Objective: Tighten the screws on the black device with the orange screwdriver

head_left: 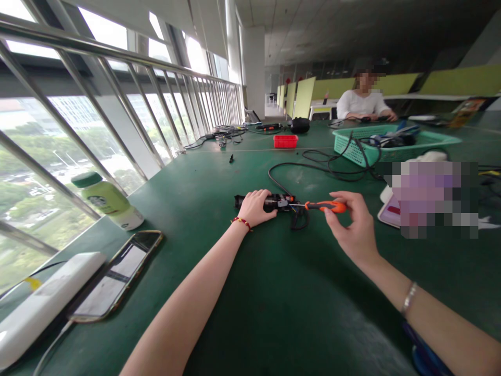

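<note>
My left hand [256, 206] is closed over a long black device [279, 202] that lies on the green tabletop, its right part opened up with wires showing. A black cable runs from it. Between the thumb and fingers of my right hand [354, 222] is an orange and black screwdriver [326, 206], held level. Its thin shaft points left, with the tip at the exposed part of the device; whether it touches a screw is too small to tell. My left palm hides part of the black body.
A green basket [352, 151] with cables and tools stands back right, near a red tray [285, 141]. At left are a bottle [111, 201], a phone [117, 277] and a white power strip [50, 297]. A person in a white top [362, 104] sits across the table.
</note>
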### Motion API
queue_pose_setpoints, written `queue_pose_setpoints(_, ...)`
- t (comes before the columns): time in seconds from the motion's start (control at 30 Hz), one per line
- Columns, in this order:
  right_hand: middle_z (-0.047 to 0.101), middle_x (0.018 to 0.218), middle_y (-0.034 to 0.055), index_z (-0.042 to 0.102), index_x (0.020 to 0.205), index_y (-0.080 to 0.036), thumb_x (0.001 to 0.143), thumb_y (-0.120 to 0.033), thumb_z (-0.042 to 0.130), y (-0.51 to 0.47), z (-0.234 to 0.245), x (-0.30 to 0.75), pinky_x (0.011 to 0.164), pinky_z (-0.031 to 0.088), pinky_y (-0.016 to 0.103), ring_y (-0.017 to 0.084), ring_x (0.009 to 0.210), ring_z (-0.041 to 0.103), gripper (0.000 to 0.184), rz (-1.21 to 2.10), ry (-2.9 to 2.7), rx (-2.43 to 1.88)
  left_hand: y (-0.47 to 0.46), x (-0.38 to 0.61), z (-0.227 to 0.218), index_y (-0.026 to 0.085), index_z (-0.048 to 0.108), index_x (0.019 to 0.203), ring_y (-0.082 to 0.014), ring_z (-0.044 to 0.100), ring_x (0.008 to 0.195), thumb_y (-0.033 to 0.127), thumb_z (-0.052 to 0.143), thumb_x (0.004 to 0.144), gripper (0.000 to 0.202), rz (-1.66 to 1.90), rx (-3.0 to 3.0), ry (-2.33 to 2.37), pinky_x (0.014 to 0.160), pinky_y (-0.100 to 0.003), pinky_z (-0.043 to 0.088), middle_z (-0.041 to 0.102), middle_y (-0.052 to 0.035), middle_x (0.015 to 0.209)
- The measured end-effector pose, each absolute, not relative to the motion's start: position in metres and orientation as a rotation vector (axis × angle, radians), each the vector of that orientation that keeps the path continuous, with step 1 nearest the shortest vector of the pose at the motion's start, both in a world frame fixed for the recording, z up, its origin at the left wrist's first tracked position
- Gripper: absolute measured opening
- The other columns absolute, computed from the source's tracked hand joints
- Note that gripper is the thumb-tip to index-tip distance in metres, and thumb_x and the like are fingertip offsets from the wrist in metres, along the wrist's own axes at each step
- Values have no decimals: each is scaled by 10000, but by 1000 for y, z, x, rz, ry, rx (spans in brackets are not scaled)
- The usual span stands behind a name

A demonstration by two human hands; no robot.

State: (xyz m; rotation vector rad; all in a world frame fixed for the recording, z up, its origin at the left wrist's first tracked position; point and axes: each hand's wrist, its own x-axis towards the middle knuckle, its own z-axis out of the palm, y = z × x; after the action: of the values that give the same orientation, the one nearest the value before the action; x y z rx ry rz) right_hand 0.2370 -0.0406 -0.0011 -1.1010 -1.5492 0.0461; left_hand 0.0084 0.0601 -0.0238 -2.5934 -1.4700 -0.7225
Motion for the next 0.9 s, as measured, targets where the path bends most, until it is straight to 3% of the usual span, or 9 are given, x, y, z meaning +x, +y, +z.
queue_pose_setpoints(0.07, 589, 928, 45, 549, 1065, -198, 776, -260, 614, -40, -2, 237, 771, 488, 322, 180, 829, 598, 302, 36, -1547, -1075, 60, 8, -24, 205, 534, 1024, -248, 583, 972, 431, 615, 723, 385, -722, -2591, -1470, 862, -366, 428, 638, -52, 1013)
queue_pose_setpoints(0.27, 588, 670, -15, 599, 893, -213, 820, -320, 586, -41, -3, 237, 646, 465, 293, 152, 624, 582, 130, 87, -1601, -1182, 61, 8, -25, 193, 538, 1028, -247, 583, 965, 429, 620, 722, 396, -730, -2589, -1461, 858, -366, 429, 640, -54, 1014)
queue_pose_setpoints(0.47, 601, 948, 51, 555, 1060, -199, 776, -245, 615, -40, -2, 236, 785, 491, 325, 180, 846, 604, 294, 14, -1551, -1051, 61, 8, -24, 194, 540, 1027, -247, 586, 958, 433, 619, 722, 395, -725, -2588, -1466, 853, -366, 431, 643, -54, 1006)
queue_pose_setpoints(0.67, 576, 639, -22, 597, 884, -211, 820, -324, 588, -42, -2, 236, 618, 457, 289, 149, 597, 571, 130, 79, -1611, -1188, 60, 8, -25, 191, 543, 1023, -252, 589, 953, 425, 621, 718, 392, -738, -2590, -1456, 851, -373, 434, 645, -59, 1007)
queue_pose_setpoints(0.83, 589, 932, 44, 548, 1070, -202, 775, -250, 618, -40, -3, 236, 771, 494, 326, 177, 826, 601, 306, 7, -1556, -1061, 61, 8, -26, 196, 540, 1024, -248, 587, 967, 426, 620, 719, 390, -742, -2587, -1451, 866, -373, 436, 644, -52, 1014)
queue_pose_setpoints(0.9, 589, 924, 42, 547, 1068, -203, 772, -244, 619, -40, -3, 236, 767, 495, 323, 176, 817, 602, 307, 11, -1553, -1058, 60, 8, -25, 201, 537, 1025, -246, 585, 973, 426, 620, 720, 387, -735, -2586, -1457, 868, -371, 437, 643, -49, 1018)
